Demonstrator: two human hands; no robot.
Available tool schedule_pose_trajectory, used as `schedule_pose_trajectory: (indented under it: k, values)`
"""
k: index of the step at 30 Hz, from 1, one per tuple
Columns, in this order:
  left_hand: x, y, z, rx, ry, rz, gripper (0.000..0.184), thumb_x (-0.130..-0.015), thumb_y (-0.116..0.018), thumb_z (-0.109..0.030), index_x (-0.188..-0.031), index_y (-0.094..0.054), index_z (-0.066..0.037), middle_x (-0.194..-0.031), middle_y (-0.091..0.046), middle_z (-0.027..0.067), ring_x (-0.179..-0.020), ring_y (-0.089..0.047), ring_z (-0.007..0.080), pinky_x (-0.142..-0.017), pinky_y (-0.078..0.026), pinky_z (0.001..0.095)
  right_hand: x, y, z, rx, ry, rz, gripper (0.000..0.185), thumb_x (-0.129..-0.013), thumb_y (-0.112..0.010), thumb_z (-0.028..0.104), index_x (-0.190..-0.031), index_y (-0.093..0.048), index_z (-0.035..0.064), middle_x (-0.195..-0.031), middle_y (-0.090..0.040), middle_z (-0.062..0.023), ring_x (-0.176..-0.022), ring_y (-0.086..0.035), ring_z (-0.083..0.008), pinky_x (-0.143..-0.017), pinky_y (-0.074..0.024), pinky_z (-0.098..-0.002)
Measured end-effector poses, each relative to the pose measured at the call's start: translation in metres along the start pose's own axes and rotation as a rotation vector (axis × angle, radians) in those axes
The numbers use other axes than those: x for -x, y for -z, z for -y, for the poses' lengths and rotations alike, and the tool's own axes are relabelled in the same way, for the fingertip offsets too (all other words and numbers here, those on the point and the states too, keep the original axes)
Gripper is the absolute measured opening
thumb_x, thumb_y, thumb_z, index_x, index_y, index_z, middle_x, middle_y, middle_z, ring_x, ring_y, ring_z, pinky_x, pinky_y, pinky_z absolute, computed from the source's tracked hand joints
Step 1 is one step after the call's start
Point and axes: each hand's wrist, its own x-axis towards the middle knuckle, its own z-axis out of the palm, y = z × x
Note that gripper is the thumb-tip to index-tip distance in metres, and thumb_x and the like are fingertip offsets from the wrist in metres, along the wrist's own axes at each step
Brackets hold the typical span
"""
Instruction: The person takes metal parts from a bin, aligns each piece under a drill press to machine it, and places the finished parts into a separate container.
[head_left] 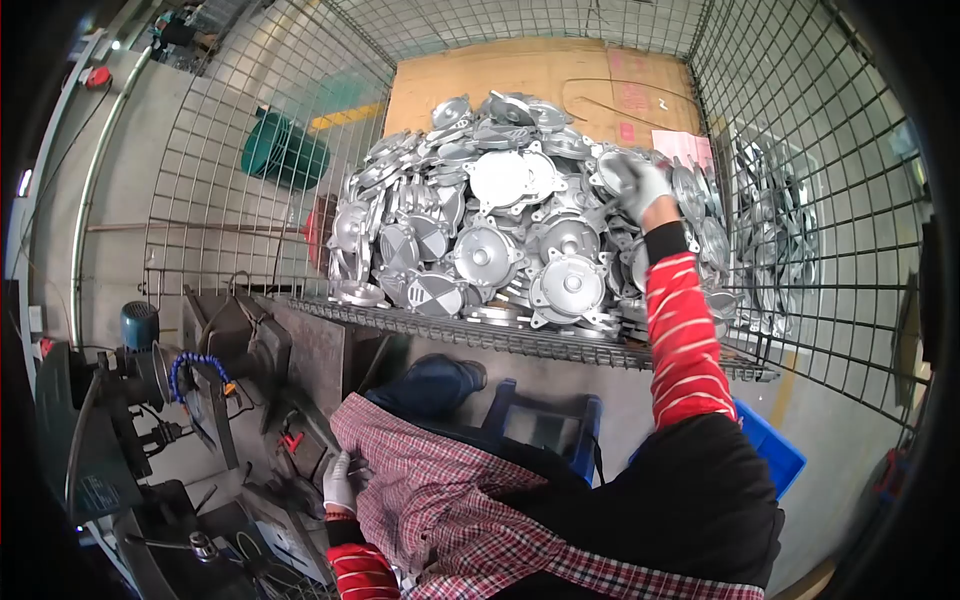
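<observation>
A wire-mesh cage holds a heap of silvery round metal castings (pixel 487 255) with lugs on their rims. Reaching into the right part of this heap, my right hand (pixel 645 190) wears a pale glove and is slightly blurred. Its fingers are closed over the edge of a round metal casting (pixel 613 174); the fingertips are partly hidden. Low on the left, my left hand (pixel 341 484), gloved too, hangs beside the checked apron (pixel 400 475) and near dark machinery. Its fingers look apart, and nothing shows in them.
Cardboard (pixel 490 75) lines the cage's back, and its front mesh edge (pixel 480 335) crosses below the heap. A machine with a blue hose (pixel 195 362) stands at left. A blue stool frame (pixel 545 400) and blue bin (pixel 768 452) are below; a green bin (pixel 285 150) stands beyond the mesh.
</observation>
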Motion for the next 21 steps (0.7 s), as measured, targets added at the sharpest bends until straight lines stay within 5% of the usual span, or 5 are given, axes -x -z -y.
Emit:
schedule_pose_trajectory:
  k: [4,8,12,16,21]
  values:
    - [0.024,0.002,0.003,-0.057,-0.119,-0.030,0.030,-0.093,-0.056,-0.031,-0.105,-0.060,-0.005,-0.082,-0.066,0.0051,-0.060,-0.059,0.0134,-0.049,-0.044,0.0246,0.092,-0.138,-0.080,0.251,-0.174,0.394,0.026,-0.089,-0.054,0.015,-0.110,-0.062,0.0014,-0.085,-0.063,0.0002,-0.060,-0.051,-0.0053,-0.048,-0.0398,-0.0219]
    - [0.057,0.031,0.036,-0.130,-0.289,-0.164,0.049,-0.091,-0.055,-0.031,-0.125,-0.054,0.004,-0.122,-0.059,0.0144,-0.112,-0.054,0.0190,-0.095,-0.041,0.0302,0.199,-0.238,-0.187,0.616,-0.352,0.657,0.022,-0.085,-0.061,0.014,-0.105,-0.060,0.0037,-0.079,-0.063,-0.0041,-0.044,-0.049,-0.0096,-0.033,-0.0381,-0.0248]
    - [0.134,0.036,0.078,-0.359,-0.238,-0.698,0.042,-0.086,-0.057,-0.043,-0.103,-0.067,-0.006,-0.097,-0.067,0.0200,-0.095,-0.063,0.0329,-0.082,-0.048,0.0403,0.286,-0.292,-0.279,0.953,-0.712,1.037,0.027,-0.090,-0.055,0.016,-0.110,-0.056,-0.0025,-0.069,-0.062,-0.0090,-0.033,-0.042,-0.0111,-0.033,-0.0495,-0.0297]
    - [0.152,0.043,0.171,0.001,0.045,-0.939,0.043,-0.085,-0.058,-0.044,-0.104,-0.067,-0.007,-0.102,-0.067,0.0166,-0.097,-0.064,0.0307,-0.086,-0.049,0.0384,0.406,-0.363,-0.322,1.174,-0.538,1.706,0.029,-0.090,-0.053,0.013,-0.112,-0.057,-0.0050,-0.077,-0.064,-0.0139,-0.029,-0.040,-0.0099,-0.031,-0.0410,-0.0230]
    - [0.175,0.061,0.247,0.258,-0.052,-1.055,0.033,-0.082,-0.064,-0.035,-0.105,-0.068,-0.011,-0.107,-0.066,0.0110,-0.098,-0.063,0.0243,-0.088,-0.047,0.0347,0.483,-0.380,-0.401,1.368,-0.399,2.144,0.033,-0.087,-0.063,0.010,-0.116,-0.058,-0.0037,-0.099,-0.066,-0.0075,-0.078,-0.060,-0.0102,-0.069,-0.0482,-0.0230]
